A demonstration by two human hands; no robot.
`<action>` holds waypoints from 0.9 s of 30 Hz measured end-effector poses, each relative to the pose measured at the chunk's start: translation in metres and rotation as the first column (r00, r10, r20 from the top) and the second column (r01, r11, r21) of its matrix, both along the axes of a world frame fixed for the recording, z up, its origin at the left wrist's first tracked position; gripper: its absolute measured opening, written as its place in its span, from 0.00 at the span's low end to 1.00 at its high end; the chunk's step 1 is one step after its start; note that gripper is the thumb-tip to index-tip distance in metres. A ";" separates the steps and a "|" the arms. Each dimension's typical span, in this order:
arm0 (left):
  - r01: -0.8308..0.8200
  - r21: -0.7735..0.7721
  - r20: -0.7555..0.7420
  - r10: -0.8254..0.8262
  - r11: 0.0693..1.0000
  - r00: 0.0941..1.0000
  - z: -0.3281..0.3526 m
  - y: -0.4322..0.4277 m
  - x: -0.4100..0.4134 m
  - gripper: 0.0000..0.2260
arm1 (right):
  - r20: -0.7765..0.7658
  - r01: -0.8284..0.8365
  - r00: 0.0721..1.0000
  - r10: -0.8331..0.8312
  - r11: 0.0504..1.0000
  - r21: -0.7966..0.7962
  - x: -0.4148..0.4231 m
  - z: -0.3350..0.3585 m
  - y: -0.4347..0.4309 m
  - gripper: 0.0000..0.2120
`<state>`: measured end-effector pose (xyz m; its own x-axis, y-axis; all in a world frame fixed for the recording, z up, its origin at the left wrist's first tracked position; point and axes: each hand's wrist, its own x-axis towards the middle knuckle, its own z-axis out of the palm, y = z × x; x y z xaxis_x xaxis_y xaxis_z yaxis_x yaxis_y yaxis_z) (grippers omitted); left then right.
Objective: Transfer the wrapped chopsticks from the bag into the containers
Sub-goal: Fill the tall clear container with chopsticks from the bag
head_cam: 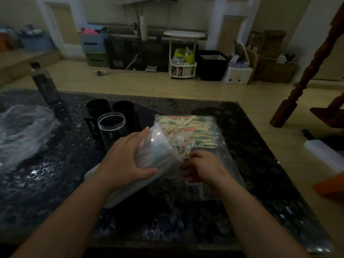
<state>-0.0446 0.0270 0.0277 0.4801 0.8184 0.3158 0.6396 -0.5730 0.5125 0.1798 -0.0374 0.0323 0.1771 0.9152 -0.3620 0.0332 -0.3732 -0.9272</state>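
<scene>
Much glossy speckled stone table [55, 183]; centre-right, soft crinkly clear bag [208, 144], flat, part full. Mid-frame, tilted round clear tub [158, 146], gripped by curled left hand [126, 161]; right hand [201, 168] bent-fingered, seemingly pinching wrapped chopsticks [181, 148] at its mouth. Light, stiff, slick-filmed: best pinched mid-bundle.

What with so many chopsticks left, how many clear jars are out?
2. The held jar is tilted in the left hand; the empty jar stands upright behind it. More may be hidden.
</scene>
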 end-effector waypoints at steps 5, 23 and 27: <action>0.013 0.021 0.004 -0.013 1.000 1.000 -0.002 0.001 0.002 0.49 | 0.716 -0.206 0.560 0.417 0.907 -0.367 0.023 -0.040 0.004 0.13; 0.101 0.180 0.017 -0.106 0.979 0.994 -0.004 0.006 0.005 0.35 | 0.836 -0.180 0.483 0.262 0.963 -0.198 0.021 -0.078 0.063 0.18; 0.099 0.150 0.020 -0.103 0.984 0.995 -0.007 0.010 0.007 0.35 | 0.831 -0.274 0.338 0.442 0.891 -0.363 0.026 -0.076 0.087 0.23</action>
<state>-0.0371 0.0372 0.0208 0.5473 0.7094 0.4441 0.5617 -0.7047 0.4334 0.2060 0.0493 -0.0433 0.1355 0.9315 -0.3377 0.9482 -0.2208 -0.2285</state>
